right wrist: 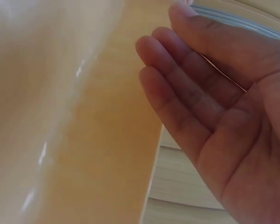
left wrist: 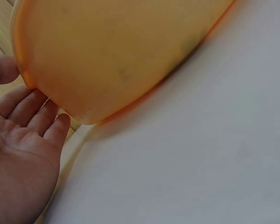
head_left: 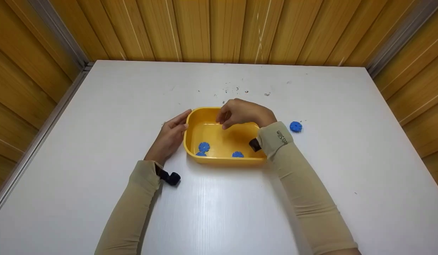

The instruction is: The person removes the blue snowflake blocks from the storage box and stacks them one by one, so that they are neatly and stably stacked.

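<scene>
A yellow plastic basin point(head_left: 219, 160) sits on the white table, its wall filling much of the left wrist view. My left hand point(head_left: 172, 136) grips its left end, thumb at the rim and fingers along the outer wall. Over the basin's far side hangs my right hand point(head_left: 240, 112), its fingers loosely bent and nothing visible between them. Inside the basin lie a blue notched disc point(head_left: 204, 146), a second blue disc point(head_left: 201, 154) beside it and a third blue disc point(head_left: 237, 154) by the near wall, the last two partly hidden by that wall.
Right of the basin, past my right wrist, another blue notched disc point(head_left: 295, 126) lies on the white table point(head_left: 346, 148). Small dark marks dot the tabletop behind the basin. Yellow slatted panels point(head_left: 226, 32) stand along the back and both sides.
</scene>
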Demonstrator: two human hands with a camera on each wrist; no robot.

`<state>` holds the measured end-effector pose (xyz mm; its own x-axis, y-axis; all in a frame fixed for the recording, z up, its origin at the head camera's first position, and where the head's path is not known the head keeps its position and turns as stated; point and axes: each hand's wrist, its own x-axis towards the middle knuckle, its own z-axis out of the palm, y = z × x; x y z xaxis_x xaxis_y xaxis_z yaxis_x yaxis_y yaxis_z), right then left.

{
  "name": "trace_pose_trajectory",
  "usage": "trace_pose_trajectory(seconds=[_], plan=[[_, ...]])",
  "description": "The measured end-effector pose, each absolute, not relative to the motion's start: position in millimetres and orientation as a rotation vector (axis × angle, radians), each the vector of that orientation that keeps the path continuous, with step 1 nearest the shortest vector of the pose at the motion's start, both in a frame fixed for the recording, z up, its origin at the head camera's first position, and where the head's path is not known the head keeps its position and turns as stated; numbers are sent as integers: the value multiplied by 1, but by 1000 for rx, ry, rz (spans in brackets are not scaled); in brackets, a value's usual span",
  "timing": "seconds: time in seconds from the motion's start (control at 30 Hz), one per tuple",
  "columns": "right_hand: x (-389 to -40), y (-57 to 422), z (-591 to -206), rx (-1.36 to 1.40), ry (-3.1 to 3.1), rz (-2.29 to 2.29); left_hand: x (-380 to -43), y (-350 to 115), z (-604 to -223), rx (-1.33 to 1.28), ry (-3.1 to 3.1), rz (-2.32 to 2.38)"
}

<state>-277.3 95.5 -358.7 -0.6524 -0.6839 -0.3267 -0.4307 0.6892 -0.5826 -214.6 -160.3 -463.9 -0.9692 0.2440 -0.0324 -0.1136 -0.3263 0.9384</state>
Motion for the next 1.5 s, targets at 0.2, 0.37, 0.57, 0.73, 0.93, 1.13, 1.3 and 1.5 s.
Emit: trace_pose_trajectory(seconds=[0.2, 0.37, 0.57, 0.73, 0.93, 1.13, 1.3, 1.5], plan=[[-276, 76, -370, -941, 2309, -566, -215, -161, -464, 174, 1680, 2384], [-272, 64, -379, -946, 2262, -536, -215, -160, -465, 156, 1680, 2379], [-268, 54, -387, -921, 2243, -488, -216, -159, -465, 160, 1716, 2352], [-267, 47, -388, -934, 2240, -458, -216, -159, -465, 168, 1714, 2364], [-266, 39, -390, -925, 2234, -405, -217, -160, -465, 171, 1716, 2363], [-265, 34, -392, -887, 2236, -357, -215, -160, -464, 142, 1718, 2347], [-265, 33, -392, -834, 2235, -341, -215, -160, -462, 131, 1716, 2346], [-267, 35, -391, -819, 2234, -361, -215, -160, -462, 124, 1723, 2341]])
